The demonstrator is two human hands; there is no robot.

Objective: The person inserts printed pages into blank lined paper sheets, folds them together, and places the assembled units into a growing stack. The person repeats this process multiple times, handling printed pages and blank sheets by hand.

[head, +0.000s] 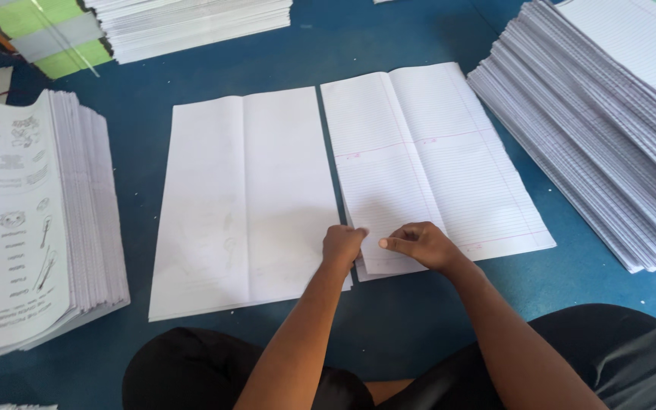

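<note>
Two folded paper sheets lie side by side on a blue surface. The left one is a plain white sheet with faint print showing through. The right one is a ruled sheet with red margin lines. My left hand rests with curled fingers at the near edge, where the two sheets meet. My right hand pinches the near left corner of the ruled sheet, thumb pointing left. The two hands nearly touch.
A tall stack of printed picture sheets stands at the left. A large stack of ruled sheets fills the right. Another white stack with green and grey covers lies at the far left. My dark-clothed knees are at the bottom.
</note>
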